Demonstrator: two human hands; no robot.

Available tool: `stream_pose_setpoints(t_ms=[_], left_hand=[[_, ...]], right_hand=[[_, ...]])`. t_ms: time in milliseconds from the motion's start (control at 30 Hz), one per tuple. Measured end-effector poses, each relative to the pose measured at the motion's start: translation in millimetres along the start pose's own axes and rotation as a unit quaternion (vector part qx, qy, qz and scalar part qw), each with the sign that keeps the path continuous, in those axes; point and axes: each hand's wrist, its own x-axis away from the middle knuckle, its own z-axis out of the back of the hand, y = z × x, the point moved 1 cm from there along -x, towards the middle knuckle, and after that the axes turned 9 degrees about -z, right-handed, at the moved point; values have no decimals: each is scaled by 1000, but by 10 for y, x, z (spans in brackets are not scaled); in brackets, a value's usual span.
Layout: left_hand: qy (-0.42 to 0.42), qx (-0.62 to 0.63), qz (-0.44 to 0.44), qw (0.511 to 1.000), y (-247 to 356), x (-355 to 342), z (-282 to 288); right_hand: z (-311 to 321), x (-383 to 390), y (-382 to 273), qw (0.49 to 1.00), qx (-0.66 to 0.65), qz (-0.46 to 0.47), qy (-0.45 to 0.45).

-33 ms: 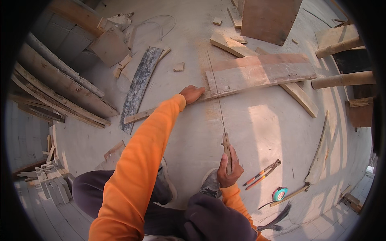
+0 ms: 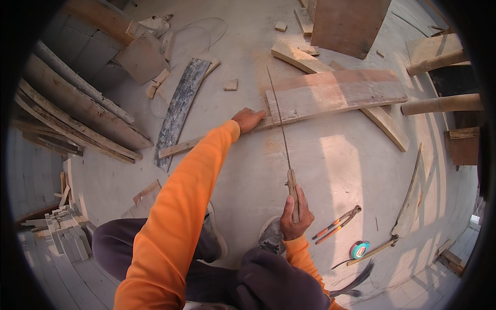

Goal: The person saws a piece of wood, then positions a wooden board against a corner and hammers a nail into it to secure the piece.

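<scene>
My right hand [image 2: 297, 216] is closed round the wooden handle of a handsaw [image 2: 285, 147]. Its thin blade, seen nearly edge-on, points away from me and crosses the near edge of a long plank [image 2: 341, 95]. Just left of the blade, my left hand [image 2: 249, 120] grips a narrow wooden strip [image 2: 194, 144] and presses it down; its fingertips are partly hidden. The strip runs leftward over a dark, stained board [image 2: 183, 106]. Where it passes along the plank, I cannot tell whether the two are joined. Pale sawdust lies on the floor around the blade.
To my right lie orange-handled pincers [image 2: 338, 225], a teal tape measure [image 2: 359, 249] and a hammer [image 2: 377, 250]. A timber [image 2: 387, 129] passes under the plank. Curved boards [image 2: 82, 98] lean at the left; a brown panel box [image 2: 349, 26] stands at the back. Round poles [image 2: 439, 105] jut in from the right.
Very little differs. The handsaw and my right hand sit a touch farther forward, and my left hand stays in place on the wooden strip.
</scene>
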Motion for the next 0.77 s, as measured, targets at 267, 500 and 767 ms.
stream_pose_setpoints(t_ms=[267, 500, 767], left_hand=[[-46, 11, -6, 999, -41, -67, 33], [-33, 10, 16, 999, 183, 58, -3], [-26, -13, 24, 999, 21, -30, -86]], right_hand=[[12, 20, -15, 1000, 0, -6, -31], [51, 56, -49, 998, 48, 15, -29], [70, 349, -161, 998, 48, -18, -30]])
